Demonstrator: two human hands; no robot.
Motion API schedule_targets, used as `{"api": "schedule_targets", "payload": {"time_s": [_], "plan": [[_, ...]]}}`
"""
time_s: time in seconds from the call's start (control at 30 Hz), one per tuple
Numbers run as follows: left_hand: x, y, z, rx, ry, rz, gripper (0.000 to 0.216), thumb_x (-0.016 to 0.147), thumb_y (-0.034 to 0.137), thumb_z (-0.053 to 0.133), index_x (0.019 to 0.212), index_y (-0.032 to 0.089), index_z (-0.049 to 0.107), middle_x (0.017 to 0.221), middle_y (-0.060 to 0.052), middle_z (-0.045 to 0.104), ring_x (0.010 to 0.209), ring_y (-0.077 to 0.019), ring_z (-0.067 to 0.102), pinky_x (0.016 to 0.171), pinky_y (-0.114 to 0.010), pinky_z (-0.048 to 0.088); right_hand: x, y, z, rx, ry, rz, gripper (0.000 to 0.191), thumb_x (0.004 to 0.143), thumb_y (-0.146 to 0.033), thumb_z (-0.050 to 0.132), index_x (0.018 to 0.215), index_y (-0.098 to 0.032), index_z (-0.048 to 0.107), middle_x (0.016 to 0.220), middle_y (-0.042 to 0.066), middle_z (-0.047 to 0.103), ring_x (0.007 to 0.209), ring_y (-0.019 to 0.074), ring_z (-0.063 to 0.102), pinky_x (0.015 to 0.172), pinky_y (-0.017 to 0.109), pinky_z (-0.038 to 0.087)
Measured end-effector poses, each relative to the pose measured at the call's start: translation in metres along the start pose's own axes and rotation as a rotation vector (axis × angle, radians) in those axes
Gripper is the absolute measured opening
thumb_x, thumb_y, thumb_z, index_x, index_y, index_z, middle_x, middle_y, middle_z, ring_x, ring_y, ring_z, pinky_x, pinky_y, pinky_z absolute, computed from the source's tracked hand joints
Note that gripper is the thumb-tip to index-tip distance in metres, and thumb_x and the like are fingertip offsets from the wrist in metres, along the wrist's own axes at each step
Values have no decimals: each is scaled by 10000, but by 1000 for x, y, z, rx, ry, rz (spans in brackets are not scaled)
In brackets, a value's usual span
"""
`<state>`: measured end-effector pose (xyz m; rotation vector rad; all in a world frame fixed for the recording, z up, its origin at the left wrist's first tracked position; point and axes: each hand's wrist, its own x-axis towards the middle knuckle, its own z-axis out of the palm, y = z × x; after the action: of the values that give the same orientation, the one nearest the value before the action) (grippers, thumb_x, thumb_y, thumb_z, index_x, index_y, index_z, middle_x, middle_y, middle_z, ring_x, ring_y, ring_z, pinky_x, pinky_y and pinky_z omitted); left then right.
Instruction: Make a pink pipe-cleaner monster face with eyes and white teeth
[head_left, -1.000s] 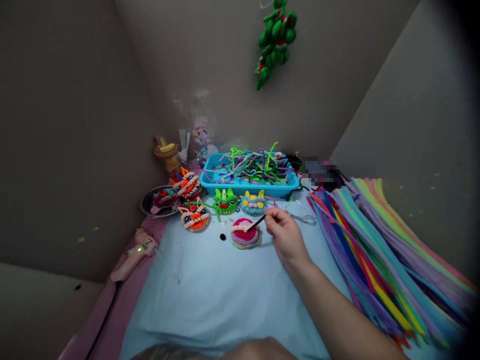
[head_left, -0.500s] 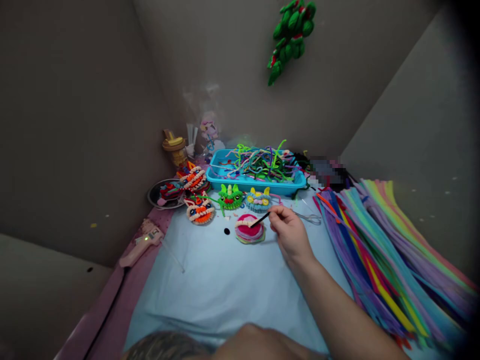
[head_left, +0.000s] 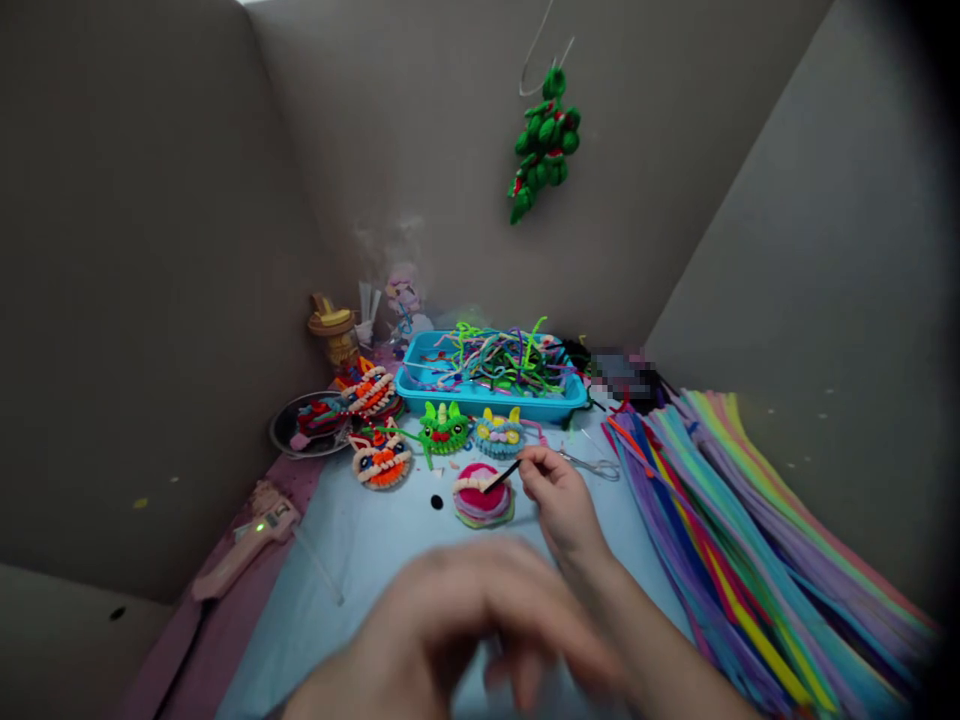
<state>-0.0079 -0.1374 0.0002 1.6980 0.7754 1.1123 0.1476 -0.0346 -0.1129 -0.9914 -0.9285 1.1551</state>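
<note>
My right hand (head_left: 559, 500) pinches a slim black stick (head_left: 501, 477). The stick's lower tip rests on, or just over, a small round stack of pink, red and green discs (head_left: 484, 510) with a cream strip across its top. Close to the camera, my left hand (head_left: 465, 610) is raised and blurred, its fingers loosely curved and apart, with nothing visible in them. Beyond the stack sit a green lion-like head (head_left: 444, 430) and a blue one with yellow ears (head_left: 499, 435). An orange and cream head (head_left: 381, 460) lies left of them.
A blue tray (head_left: 491, 405) at the back holds tangled pipe cleaners. Scissors (head_left: 596, 467) lie behind my right hand. Bundled pipe cleaners (head_left: 750, 560) cover the right side. A glue gun (head_left: 251, 545) lies left, near a metal bowl (head_left: 281, 435). A green ornament (head_left: 547, 145) hangs above.
My left hand has risen into the middle foreground, and its fingers now show. The view has tilted up. My right hand keeps the black stick at the disc stack.
</note>
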Motion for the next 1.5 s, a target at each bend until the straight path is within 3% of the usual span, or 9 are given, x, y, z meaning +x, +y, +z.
{"api": "schedule_targets", "payload": {"time_s": [0.1,0.2,0.33,0.57,0.73,0.87,1.13,1.27,1.5], "plan": [[35,-26,-16,307,237,-69,177,828,342,560,863,216,679,818,-48,683,723,-163,614,624,-260,485,0,0,0,-22,-11,-29,143,662,-301,680,718,-190,609,659,-20,543,616,133,466,594,252,375],[57,-65,-26,568,209,-76,143,816,259,568,840,193,692,854,-52,692,759,-167,600,711,-286,469,1,1,-1,-74,-53,-57,106,707,-287,648,712,-193,598,670,-19,534,632,136,473,619,254,379],[55,-97,-22,635,155,-131,168,803,252,589,923,215,701,911,-34,720,803,-176,615,715,-275,469,-1,5,0,-189,-101,-149,83,739,-252,624,689,-195,591,743,-1,543,737,159,513,702,269,396],[44,-108,-21,613,198,-189,153,811,264,579,849,198,712,781,-23,724,697,-161,614,632,-255,463,-7,5,2,-304,-155,-215,63,801,-237,573,772,-210,622,887,48,566,874,199,548,739,299,447],[43,-107,-27,781,180,-123,162,838,269,553,849,218,706,812,-26,725,732,-173,615,656,-269,446,-7,-4,-3,-658,-173,-500,225,794,-170,561,986,-248,649,1030,79,558,982,231,542,857,387,444],[42,-106,-26,880,101,-34,160,846,221,540,871,233,698,800,-22,721,742,-180,616,697,-284,445,-6,-1,-5,-772,-212,-589,182,796,-152,555,913,-242,662,1051,86,537,991,236,537,864,402,445],[40,-103,-25,842,75,-60,179,837,155,538,884,227,695,828,-29,723,774,-190,613,712,-299,438,-9,-2,0,-656,-225,-461,151,778,-113,537,757,-221,641,921,50,500,889,201,535,802,346,433],[41,-102,-22,684,119,-121,141,800,156,571,800,215,699,792,-21,719,760,-184,610,706,-292,444,-15,-6,8,-439,-160,-265,91,751,-175,589,688,-210,644,857,30,494,780,174,521,666,281,415],[41,-104,-5,516,239,-153,144,800,171,561,754,197,696,710,-11,698,704,-168,598,703,-285,449,-21,-2,20,35,-57,-59,185,687,-317,685,597,-189,587,800,11,452,753,161,470,672,264,399]]}}
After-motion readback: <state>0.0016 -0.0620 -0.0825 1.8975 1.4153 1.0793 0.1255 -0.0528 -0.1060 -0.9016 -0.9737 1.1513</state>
